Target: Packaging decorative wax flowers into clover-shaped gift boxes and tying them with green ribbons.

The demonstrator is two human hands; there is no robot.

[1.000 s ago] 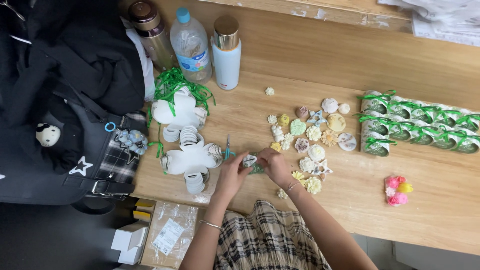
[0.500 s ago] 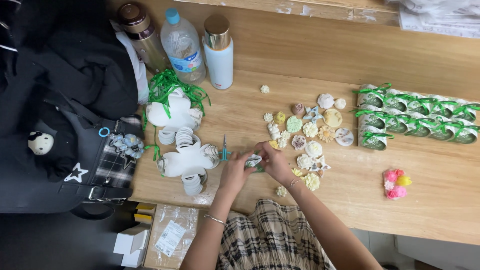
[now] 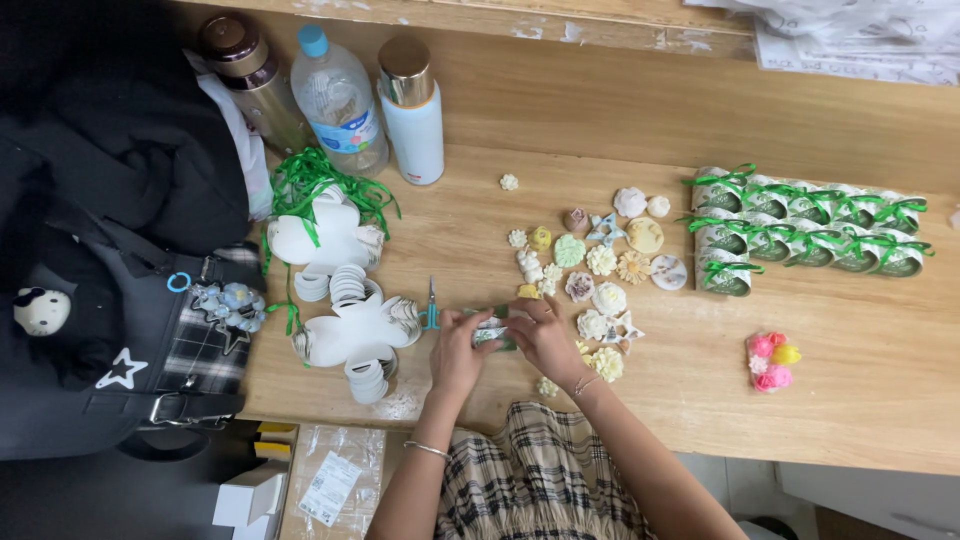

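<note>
The wooden worktop (image 3: 640, 110) is the landmark here. Hard against its left end slumps a black bag (image 3: 100, 250), the biggest thing about, with a little white plush charm (image 3: 40, 311) on it. Along the worktop's far edge stand a metal flask (image 3: 245, 70), a clear water bottle (image 3: 340, 95) and a white bottle with a gold cap (image 3: 412, 110). Toward its right end sit rows of finished green-ribboned boxes (image 3: 805, 230); on its left half, flat white box blanks (image 3: 335, 290) lie under loose green ribbon (image 3: 325, 185).

Near the worktop's front edge, both hands meet over one small green-and-white box (image 3: 490, 328). The left hand (image 3: 458, 352) has its grip pinched shut on the box's near side, and the right hand (image 3: 545, 338) has its fingers curled closed on the other side.

I'd say the risk is crowding: little moulded flower and star pieces (image 3: 595, 265) lie scattered touching the right wrist, and a careless sweep could knock some off the front edge. The small teal-handled scissors (image 3: 431, 305) lie just beside the left thumb, blades pointing away, so a slip could catch them. A pink and yellow flower cluster (image 3: 772, 362) sits well apart, toward the right.
</note>
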